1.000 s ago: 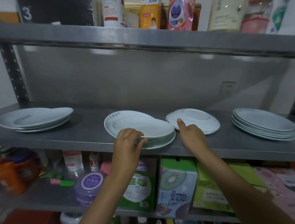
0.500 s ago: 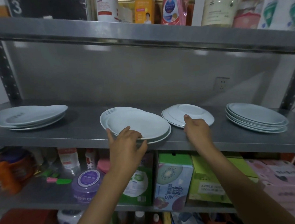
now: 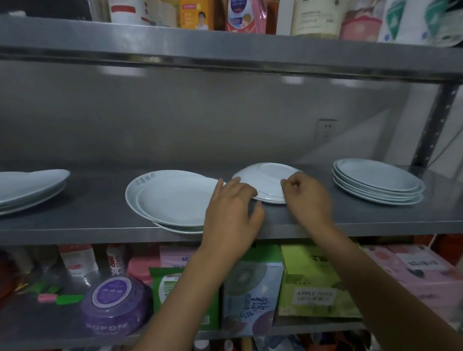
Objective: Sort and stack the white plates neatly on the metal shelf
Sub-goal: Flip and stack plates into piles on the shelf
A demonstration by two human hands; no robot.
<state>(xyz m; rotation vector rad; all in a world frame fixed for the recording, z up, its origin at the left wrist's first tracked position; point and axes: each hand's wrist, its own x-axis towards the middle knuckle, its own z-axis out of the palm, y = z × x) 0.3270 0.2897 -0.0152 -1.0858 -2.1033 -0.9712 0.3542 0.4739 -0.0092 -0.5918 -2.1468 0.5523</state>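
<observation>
Head view, only one available.

Metal shelf (image 3: 88,218), middle tier: four groups of white plates in a row. Left stack (image 3: 16,191) at 9 o'clock, partly cut by frame edge. Centre pair (image 3: 171,200), smaller plate lying off-centre on a larger one, lower rim overhanging the shelf lip. Upturned plate (image 3: 267,180) just right of it, foot ring showing, apparently resting on another rim beneath; count unclear. Right stack (image 3: 376,181) at 3 o'clock, several plates, roughly aligned.

Left hand (image 3: 232,214): fingers spread and loosely curled, tips on the near-left rim of the upturned plate, nothing lifted. Right hand (image 3: 306,196): fingers curled in, pinching or touching that plate's near-right rim; firm grip or mere contact cannot be told.

Key relation: upturned plate lies at 12 o'clock from both hands, flanked by them, round so no long axis. Right stack well apart at 3 o'clock, nearer the right hand.

Judgement: plate likely needs flipping, then joining a matching stack.

Containers: no plate holds anything.
</observation>
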